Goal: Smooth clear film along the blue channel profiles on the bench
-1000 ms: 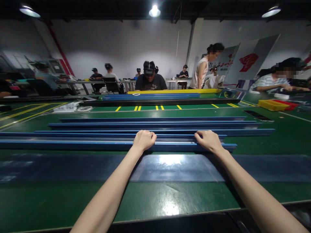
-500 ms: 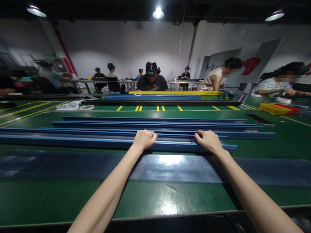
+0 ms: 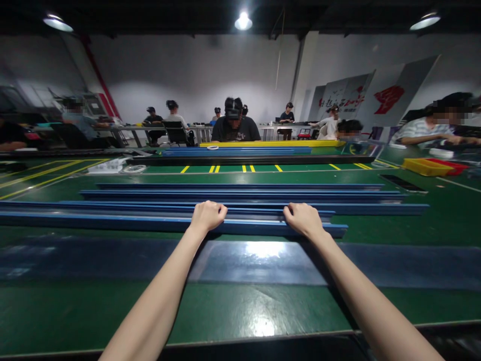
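Observation:
Several long blue rails lie side by side across the green table [image 3: 240, 311]. My left hand [image 3: 208, 216] is closed over the top edge of the nearest blue rail [image 3: 93, 221], fingers curled over it. A little to the right, my right hand [image 3: 304, 219] grips the same rail near its right end. Both arms reach straight forward over a dark blue strip [image 3: 394, 265] that runs across the table in front of the rail.
Further blue rails [image 3: 240, 193] lie behind the held one. A black bar [image 3: 248, 160] and a yellow strip [image 3: 270, 143] lie farther back, where a person in black [image 3: 235, 128] sits opposite. Yellow and red trays [image 3: 426, 166] stand at the right. Other people work at tables behind.
Both hands and the nearest rail have slid to the left by a short way. A person standing at the back right has bent down.

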